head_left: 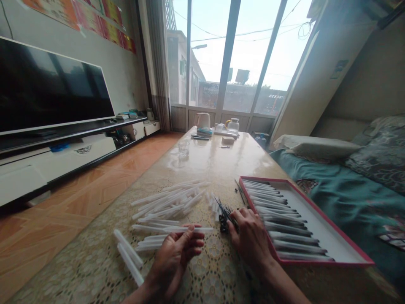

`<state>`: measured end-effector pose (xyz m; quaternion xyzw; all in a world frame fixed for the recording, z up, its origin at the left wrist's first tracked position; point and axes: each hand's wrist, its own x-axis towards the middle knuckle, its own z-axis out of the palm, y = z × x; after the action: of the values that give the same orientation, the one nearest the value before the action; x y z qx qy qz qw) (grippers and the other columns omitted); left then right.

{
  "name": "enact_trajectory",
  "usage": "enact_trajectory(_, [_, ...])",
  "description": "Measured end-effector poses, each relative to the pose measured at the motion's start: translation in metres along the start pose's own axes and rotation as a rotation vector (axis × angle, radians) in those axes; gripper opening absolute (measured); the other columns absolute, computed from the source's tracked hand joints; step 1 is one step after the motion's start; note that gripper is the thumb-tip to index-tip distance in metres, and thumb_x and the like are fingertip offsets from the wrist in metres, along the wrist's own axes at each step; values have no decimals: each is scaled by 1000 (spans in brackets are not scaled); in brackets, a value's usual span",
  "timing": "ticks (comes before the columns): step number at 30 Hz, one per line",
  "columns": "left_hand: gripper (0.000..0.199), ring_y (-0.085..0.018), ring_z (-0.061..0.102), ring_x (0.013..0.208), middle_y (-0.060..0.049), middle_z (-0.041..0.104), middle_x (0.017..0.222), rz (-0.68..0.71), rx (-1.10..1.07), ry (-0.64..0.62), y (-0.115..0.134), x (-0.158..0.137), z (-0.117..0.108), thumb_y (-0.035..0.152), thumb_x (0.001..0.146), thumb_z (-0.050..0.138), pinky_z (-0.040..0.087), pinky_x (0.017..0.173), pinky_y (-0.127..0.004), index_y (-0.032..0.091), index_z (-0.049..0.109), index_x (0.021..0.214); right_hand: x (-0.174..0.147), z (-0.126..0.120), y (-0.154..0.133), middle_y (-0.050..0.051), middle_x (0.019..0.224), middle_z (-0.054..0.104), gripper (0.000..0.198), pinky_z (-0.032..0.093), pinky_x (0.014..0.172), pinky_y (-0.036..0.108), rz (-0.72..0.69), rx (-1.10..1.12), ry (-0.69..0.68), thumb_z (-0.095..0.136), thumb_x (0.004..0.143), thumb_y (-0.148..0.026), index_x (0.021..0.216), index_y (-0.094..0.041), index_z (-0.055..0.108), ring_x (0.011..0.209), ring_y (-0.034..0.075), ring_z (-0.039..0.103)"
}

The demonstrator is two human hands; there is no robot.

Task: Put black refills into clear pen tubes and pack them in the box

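Observation:
My left hand (pixel 181 252) is closed around a translucent white pen barrel (pixel 204 230), which points right across the fingers. Over a small heap of thin black pen refills (pixel 224 211) and dark caps (pixel 223 224) my right hand (pixel 249 236) is bent down with curled fingers; its fingertips are hidden, so what they pinch cannot be made out. Many loose white barrels (pixel 171 202) lie in a pile beyond my left hand. Short white pieces (pixel 212 202) rest beside the black heap. To the right, a red-rimmed box (pixel 343 237) holds a row of pens with dark ends (pixel 294 231).
The long table (pixel 209 166) has a patterned cover. A drinking glass (pixel 183 149) stands farther back, with a kettle (pixel 202 121) and a glass jug (pixel 233 125) at the far end. A sofa (pixel 335 190) borders the right side; a television (pixel 53 90) stands left.

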<state>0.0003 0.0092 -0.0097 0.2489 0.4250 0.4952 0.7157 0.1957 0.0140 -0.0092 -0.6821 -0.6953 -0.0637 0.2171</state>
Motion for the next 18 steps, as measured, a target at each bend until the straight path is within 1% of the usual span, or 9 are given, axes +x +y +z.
enact_trajectory(5, [9, -12, 63, 57, -7, 70, 67, 22, 38, 42, 0, 1, 1, 16, 77, 62, 52, 53, -20, 10, 68, 80, -2, 6, 0, 4, 78, 58, 13, 35, 74, 33, 5, -73, 3, 50, 82, -19, 73, -21, 58, 78, 22, 52])
enact_trajectory(9, [9, -12, 64, 57, -7, 71, 67, 65, 44, 71, 2, 1, 1, 17, 78, 61, 53, 53, -20, 10, 66, 79, -1, 9, 7, 5, 77, 57, 11, 36, 71, 32, 8, -20, 20, 50, 82, -16, 72, -20, 55, 75, 21, 52])
enact_trajectory(11, [9, -13, 65, 57, -8, 71, 67, 91, 39, 98, 4, 1, 1, 17, 80, 59, 54, 53, -21, 10, 64, 77, -2, 8, 11, 5, 78, 56, 11, 37, 69, 30, 0, 80, 31, 47, 84, -17, 74, -20, 52, 75, 20, 53])
enact_trajectory(14, [12, -14, 66, 56, -8, 71, 65, 123, 7, 146, 9, 2, 1, 16, 83, 54, 54, 53, -21, 10, 62, 76, -5, 3, 15, 1, 72, 54, 14, 38, 63, 25, -29, 306, 15, 40, 89, -20, 77, -21, 46, 67, 16, 53])
enact_trajectory(16, [14, -14, 66, 56, -9, 72, 65, 130, -30, 177, 13, 3, 0, 16, 84, 52, 54, 51, -21, 10, 61, 76, -9, -1, 16, -1, 69, 53, 13, 38, 60, 23, -54, 438, 3, 38, 90, -21, 80, -21, 45, 62, 14, 52])
enact_trajectory(18, [15, -13, 66, 54, -9, 72, 65, 129, -66, 209, 15, 4, 0, 15, 85, 50, 54, 50, -20, 10, 60, 75, -13, -3, 15, -2, 70, 53, 10, 38, 61, 21, -84, 519, -1, 39, 90, -21, 82, -21, 46, 63, 13, 52])
